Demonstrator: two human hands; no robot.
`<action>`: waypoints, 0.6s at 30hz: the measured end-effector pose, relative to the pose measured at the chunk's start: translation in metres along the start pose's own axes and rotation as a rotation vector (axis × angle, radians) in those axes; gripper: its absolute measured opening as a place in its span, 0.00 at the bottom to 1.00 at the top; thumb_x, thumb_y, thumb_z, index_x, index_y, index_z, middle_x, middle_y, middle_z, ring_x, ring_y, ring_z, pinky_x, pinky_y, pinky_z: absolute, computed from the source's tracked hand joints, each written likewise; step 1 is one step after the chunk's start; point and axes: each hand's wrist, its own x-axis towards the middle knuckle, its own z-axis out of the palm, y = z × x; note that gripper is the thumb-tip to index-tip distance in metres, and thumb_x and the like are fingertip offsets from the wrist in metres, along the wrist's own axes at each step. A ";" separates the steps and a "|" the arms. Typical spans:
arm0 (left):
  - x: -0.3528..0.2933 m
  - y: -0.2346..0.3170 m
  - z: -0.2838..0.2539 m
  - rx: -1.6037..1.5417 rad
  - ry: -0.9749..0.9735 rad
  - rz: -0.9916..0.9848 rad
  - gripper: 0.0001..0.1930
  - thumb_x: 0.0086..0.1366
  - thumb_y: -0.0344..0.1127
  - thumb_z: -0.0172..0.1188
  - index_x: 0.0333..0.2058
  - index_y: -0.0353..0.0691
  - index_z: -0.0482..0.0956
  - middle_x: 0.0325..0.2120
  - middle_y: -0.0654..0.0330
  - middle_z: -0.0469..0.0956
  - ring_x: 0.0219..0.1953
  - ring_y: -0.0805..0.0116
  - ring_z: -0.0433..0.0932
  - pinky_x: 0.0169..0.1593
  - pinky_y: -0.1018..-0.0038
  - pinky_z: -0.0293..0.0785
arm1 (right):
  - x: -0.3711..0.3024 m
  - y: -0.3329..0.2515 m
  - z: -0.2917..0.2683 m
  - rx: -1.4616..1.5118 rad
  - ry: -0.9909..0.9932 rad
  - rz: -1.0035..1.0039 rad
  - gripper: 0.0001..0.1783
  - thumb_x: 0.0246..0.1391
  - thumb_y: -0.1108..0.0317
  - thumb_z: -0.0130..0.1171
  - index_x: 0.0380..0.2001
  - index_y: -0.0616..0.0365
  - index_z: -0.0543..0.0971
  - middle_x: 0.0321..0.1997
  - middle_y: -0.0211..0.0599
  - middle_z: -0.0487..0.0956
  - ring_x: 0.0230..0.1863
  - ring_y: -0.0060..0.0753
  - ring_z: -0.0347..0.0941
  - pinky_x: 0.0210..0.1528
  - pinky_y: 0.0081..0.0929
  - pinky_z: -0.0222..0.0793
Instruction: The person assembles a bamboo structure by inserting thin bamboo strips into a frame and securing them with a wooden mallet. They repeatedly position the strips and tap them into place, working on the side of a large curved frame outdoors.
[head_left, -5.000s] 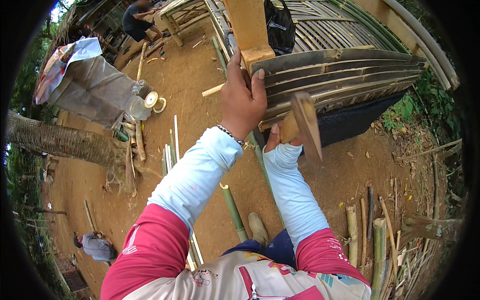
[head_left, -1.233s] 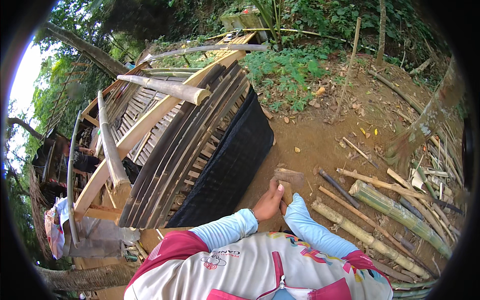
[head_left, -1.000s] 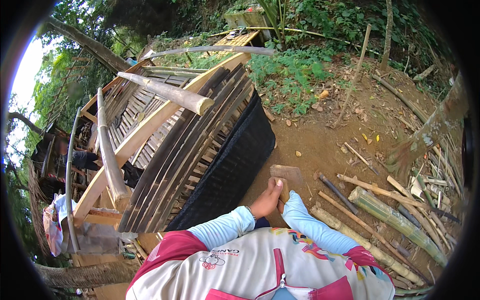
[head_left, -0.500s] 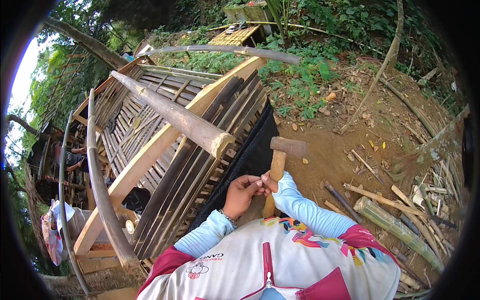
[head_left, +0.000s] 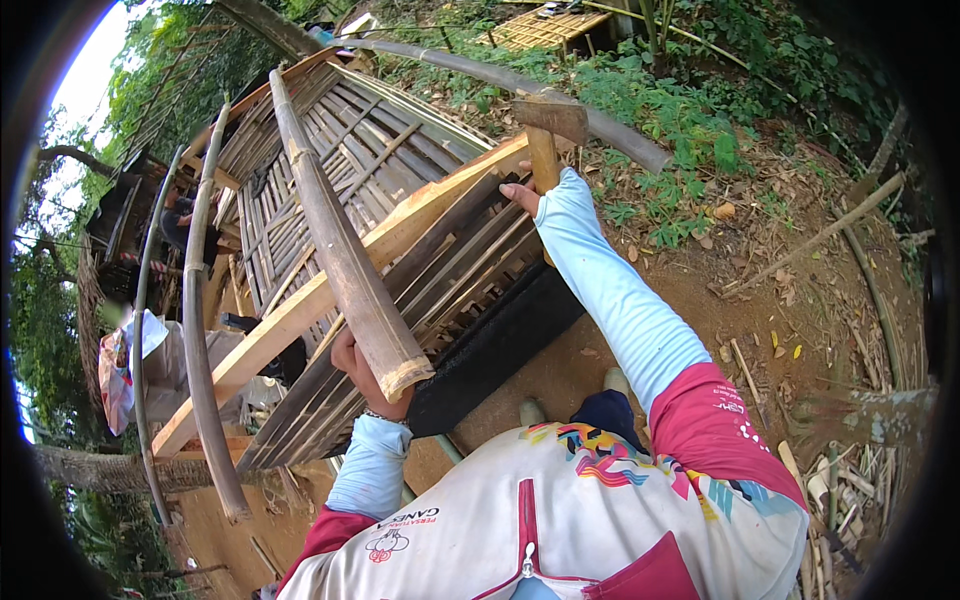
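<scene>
My left hand [head_left: 367, 372] is closed at the left side and underside of a thick bamboo pole [head_left: 345, 240], close to its cut near end. The pole partly hides its thumb. That pole lies across a pale squared timber beam [head_left: 270, 335]. Further right, my right hand [head_left: 525, 192] grips the wooden handle of a hatchet [head_left: 553, 120] with a rusty, flared head. The head stands above my fist, near the beam's far right end. Dark wooden slats [head_left: 430, 275] run along the structure's side below the beam, beside my right fingers.
Slatted bamboo panels [head_left: 360, 150] fill the structure behind the beam. A curved bamboo pole [head_left: 200, 330] stands at the left, and another bamboo pole [head_left: 600, 115] spans the far side. Black netting [head_left: 490, 350] hangs along the near side. Split bamboo [head_left: 840, 500] litters the ground at right.
My hands, together before my chest earlier, have parted. The left went to the bamboo pole, which now points more toward me; the right reached forward with the hatchet. The view has turned.
</scene>
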 end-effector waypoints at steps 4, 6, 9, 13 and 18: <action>-0.008 -0.054 -0.004 0.371 0.023 -0.087 0.21 0.57 0.37 0.63 0.49 0.38 0.72 0.44 0.55 0.69 0.51 0.57 0.62 0.56 0.62 0.51 | 0.027 0.013 0.015 0.034 -0.094 0.051 0.28 0.35 0.53 0.79 0.36 0.58 0.80 0.24 0.27 0.76 0.28 0.22 0.72 0.33 0.24 0.70; 0.007 -0.053 -0.008 0.466 -0.057 -0.020 0.20 0.59 0.37 0.62 0.50 0.39 0.72 0.44 0.57 0.69 0.51 0.59 0.62 0.56 0.62 0.50 | 0.029 0.013 0.014 0.017 -0.124 0.070 0.25 0.35 0.54 0.79 0.32 0.57 0.81 0.24 0.28 0.77 0.28 0.23 0.73 0.34 0.25 0.70; 0.012 -0.061 -0.006 0.319 -0.023 0.023 0.16 0.62 0.34 0.59 0.48 0.39 0.71 0.39 0.60 0.72 0.46 0.62 0.67 0.49 0.67 0.58 | 0.027 0.012 0.013 0.115 -0.157 0.060 0.23 0.36 0.55 0.79 0.32 0.56 0.81 0.25 0.29 0.78 0.29 0.23 0.74 0.35 0.24 0.70; 0.002 -0.087 0.002 0.322 0.122 0.057 0.11 0.64 0.32 0.57 0.44 0.38 0.73 0.30 0.56 0.77 0.36 0.58 0.76 0.39 0.67 0.72 | 0.022 -0.001 0.010 0.042 -0.141 0.068 0.21 0.42 0.54 0.75 0.34 0.55 0.81 0.27 0.30 0.81 0.27 0.23 0.75 0.32 0.25 0.71; -0.006 -0.108 -0.019 0.391 -0.020 0.052 0.08 0.65 0.30 0.55 0.42 0.36 0.75 0.34 0.52 0.76 0.38 0.55 0.75 0.44 0.63 0.69 | 0.018 0.007 0.029 0.147 0.000 0.034 0.27 0.35 0.47 0.78 0.30 0.57 0.81 0.28 0.32 0.81 0.33 0.26 0.77 0.37 0.27 0.72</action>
